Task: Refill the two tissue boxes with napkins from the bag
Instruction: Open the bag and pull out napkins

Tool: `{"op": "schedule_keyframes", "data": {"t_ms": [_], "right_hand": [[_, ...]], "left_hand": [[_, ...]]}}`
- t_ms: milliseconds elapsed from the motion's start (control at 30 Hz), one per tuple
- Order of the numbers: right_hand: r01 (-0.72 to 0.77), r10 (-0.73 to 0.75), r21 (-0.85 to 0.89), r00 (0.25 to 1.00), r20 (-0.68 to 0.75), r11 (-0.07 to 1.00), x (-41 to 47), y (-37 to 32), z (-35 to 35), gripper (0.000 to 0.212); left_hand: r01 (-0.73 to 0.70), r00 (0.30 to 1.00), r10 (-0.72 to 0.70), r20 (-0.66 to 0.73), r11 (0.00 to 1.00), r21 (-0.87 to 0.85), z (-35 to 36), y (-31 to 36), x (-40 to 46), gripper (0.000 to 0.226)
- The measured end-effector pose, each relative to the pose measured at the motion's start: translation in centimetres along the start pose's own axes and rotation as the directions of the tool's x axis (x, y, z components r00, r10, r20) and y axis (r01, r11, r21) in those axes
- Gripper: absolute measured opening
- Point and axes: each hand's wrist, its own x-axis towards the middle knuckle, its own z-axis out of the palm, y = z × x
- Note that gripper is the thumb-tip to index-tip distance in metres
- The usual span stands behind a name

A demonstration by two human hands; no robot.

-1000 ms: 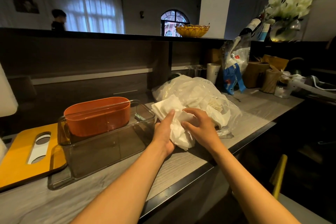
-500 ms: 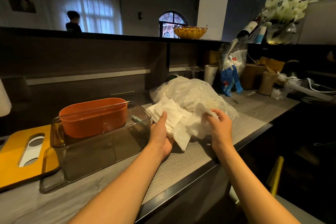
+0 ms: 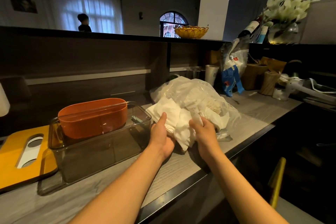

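White napkins (image 3: 174, 122) form a crumpled bundle at the mouth of the clear plastic bag (image 3: 196, 94), above the grey table (image 3: 254, 114). Left hand (image 3: 161, 132) cups the bundle from below, thumb raised against it; right hand (image 3: 205, 131) pinches its right side. Just left stands the clear tissue box (image 3: 101, 151); the orange tissue box (image 3: 92, 116) stands behind it. A yellow lid (image 3: 23, 156) lies further left.
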Motion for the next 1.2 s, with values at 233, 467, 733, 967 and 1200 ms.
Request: {"op": "schedule_keyframes", "data": {"t_ms": [233, 467, 733, 967, 1200], "right_hand": [[0.106, -0.100, -0.062, 0.991, 0.093, 0.992, 0.0, 0.1, -0.2, 0.020], [0.166, -0.155, 0.143, 0.984, -0.088, 0.976, -0.1, -1.7, -2.5, 0.038], [0.130, -0.165, 0.131, 0.935, 0.312, 0.983, 2.8, -8.0, -1.6, 0.042], [0.127, -0.109, -0.147, 0.987, 0.121, 0.981, 4.9, -2.5, 0.8, 0.028], [0.314, -0.262, -0.186, 0.930, 0.258, 0.931, 3.7, -1.2, 0.7, 0.019]], "left_hand": [[0.004, 0.997, -0.004, 0.073, 1.000, 0.002, 0.2, 0.5, -0.8, 0.044], [0.016, 0.999, -0.015, 0.043, 1.000, -0.021, 0.2, 0.3, -0.6, 0.042], [0.101, 0.989, -0.100, 0.110, 0.995, -0.008, 0.1, 0.3, -0.8, 0.049], [0.089, 0.983, -0.111, 0.144, 0.984, 0.153, -0.1, 0.0, -0.5, 0.042], [0.015, 0.993, -0.041, 0.108, 0.974, 0.227, -0.1, -0.4, 0.0, 0.059]]}}
